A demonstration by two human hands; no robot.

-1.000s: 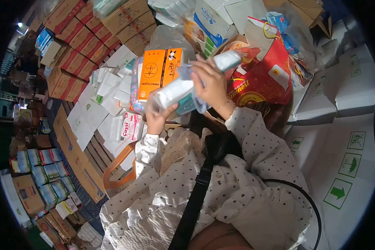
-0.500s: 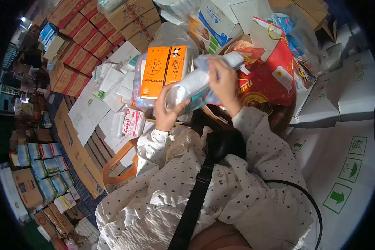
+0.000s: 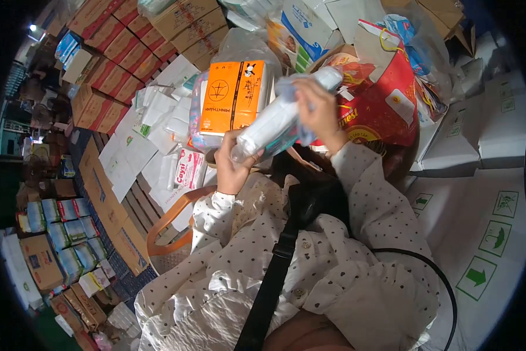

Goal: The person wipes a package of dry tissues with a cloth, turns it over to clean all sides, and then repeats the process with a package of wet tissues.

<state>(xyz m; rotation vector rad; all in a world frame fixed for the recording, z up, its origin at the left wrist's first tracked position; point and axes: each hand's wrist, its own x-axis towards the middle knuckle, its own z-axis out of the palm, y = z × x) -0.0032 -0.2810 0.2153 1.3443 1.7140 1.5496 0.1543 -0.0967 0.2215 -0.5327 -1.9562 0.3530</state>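
A long white package in clear plastic [image 3: 269,126] is held at a slant in front of my chest, with a teal patch on its underside. My left hand [image 3: 234,167] grips its lower end, thumb on the near side and fingers behind. My right hand [image 3: 321,114] is on the upper part, closed on a bluish-grey cloth [image 3: 287,88] that lies against the package; both are smeared by motion. Just beyond my left hand stands an orange tissue pack [image 3: 231,96]. Past my right hand is a red gift bag [image 3: 386,108].
A pink-and-white Caysi pack [image 3: 189,168] and white packets lie left, beside a brown chair arm [image 3: 172,219]. Stacked cartons [image 3: 114,52] rise at the back left. White boxes with green symbols [image 3: 468,228] flank my right. A black cable [image 3: 432,272] curves by my side.
My right hand and the bluish cloth have shifted slightly right and down over the package. The package's lower end shows more fully beside my left hand, which keeps its grip.
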